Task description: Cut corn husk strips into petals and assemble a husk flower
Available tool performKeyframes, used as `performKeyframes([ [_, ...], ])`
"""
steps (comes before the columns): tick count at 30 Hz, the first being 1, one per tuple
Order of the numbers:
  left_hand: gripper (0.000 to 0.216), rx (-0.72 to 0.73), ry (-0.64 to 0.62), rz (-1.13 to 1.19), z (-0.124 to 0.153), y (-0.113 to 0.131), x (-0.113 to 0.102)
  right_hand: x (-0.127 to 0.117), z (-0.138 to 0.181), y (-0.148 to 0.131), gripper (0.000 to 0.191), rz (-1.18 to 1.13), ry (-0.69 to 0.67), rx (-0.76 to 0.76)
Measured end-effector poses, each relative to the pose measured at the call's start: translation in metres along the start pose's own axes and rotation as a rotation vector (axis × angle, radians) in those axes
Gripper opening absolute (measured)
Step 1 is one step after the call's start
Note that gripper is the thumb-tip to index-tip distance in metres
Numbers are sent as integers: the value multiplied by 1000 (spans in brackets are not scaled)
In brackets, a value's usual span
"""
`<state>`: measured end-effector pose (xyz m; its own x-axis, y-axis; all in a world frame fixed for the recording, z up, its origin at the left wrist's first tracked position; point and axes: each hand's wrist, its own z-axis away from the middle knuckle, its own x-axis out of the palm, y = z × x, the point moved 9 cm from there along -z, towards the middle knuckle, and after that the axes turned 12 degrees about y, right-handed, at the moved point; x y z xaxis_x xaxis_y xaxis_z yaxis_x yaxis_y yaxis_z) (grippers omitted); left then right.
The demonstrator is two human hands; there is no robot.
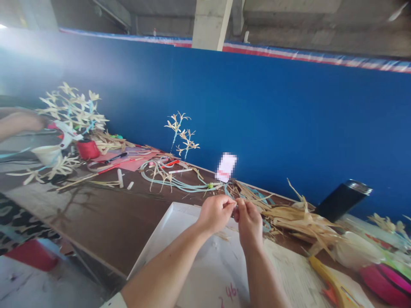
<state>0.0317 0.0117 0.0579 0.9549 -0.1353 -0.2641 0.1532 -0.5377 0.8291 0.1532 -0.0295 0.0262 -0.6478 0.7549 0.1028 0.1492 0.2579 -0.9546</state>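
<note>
My left hand [215, 212] and my right hand [250, 221] meet fingertip to fingertip, both closed in a pinch. Whatever they pinch is too small and too hidden by the fingers to make out. Beneath them lies a shallow white tray [168, 229] with a handwritten number and a few scraps in it. Dried husk strips [295, 216] lie in a heap just right of my right hand. Beyond the fingers are pale blue cords [180, 185] in loops and a pixelated upright screen [226, 167].
At the left, another person's arm [19, 122] reaches near a white glue gun [66, 133], husk flowers [72, 105] and a red spool [88, 149]. A black bottle [342, 200] leans at the right, near a yellow-handled tool [330, 278]. A blue partition [272, 115] stands behind.
</note>
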Motion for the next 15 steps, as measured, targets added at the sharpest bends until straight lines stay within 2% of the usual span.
performKeyframes([
  [4, 28, -28, -19, 53, 1, -2, 4, 7, -1, 17, 34, -196, -54, 146],
  [7, 27, -96, 20, 92, -1, -9, 2, 10, 0, 21, 34, -310, -93, 236],
  [12, 30, -160, 88, 171, -4, -14, -4, 18, 7, 14, 32, -393, -194, 308],
  [15, 31, -162, 93, 197, -5, -14, -5, 18, 7, 13, 34, -372, -194, 303],
])
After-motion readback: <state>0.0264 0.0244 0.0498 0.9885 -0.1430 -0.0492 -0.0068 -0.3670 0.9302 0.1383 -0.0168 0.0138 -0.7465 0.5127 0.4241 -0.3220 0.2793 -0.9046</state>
